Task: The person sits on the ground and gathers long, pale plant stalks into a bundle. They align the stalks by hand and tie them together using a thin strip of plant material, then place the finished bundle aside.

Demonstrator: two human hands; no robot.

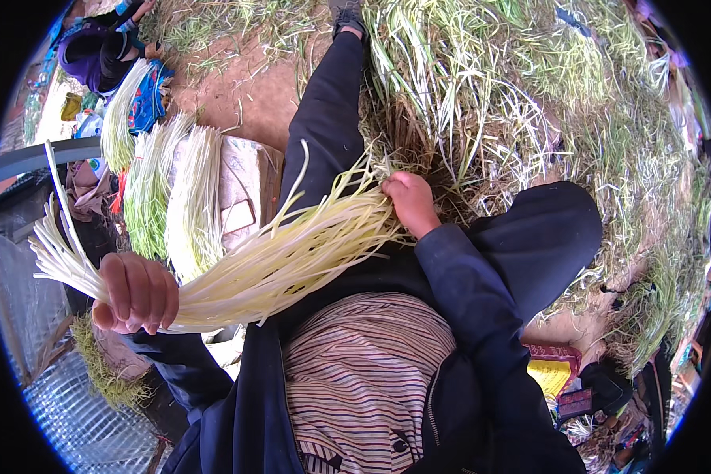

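A long bundle of pale yellow-white leafy stalks, like blanched chives [284,260], lies across my lap. My left hand [135,293] is closed around it near one end, with the pale stalk ends sticking out past the fist. At the bundle's other end my right hand [412,201] pinches some thin tips between thumb and fingers. Beyond my left hand, a pale bundle of the same kind [195,201] and a greener-tipped bundle [148,201] lie side by side, partly over a worn, light-coloured block [249,178].
Loose green and pale stalks [450,106] are heaped on the earth floor ahead and to the right. Another person [95,56] is at the upper left beside a further bundle [121,118]. A red and yellow bag [551,370] lies at the lower right.
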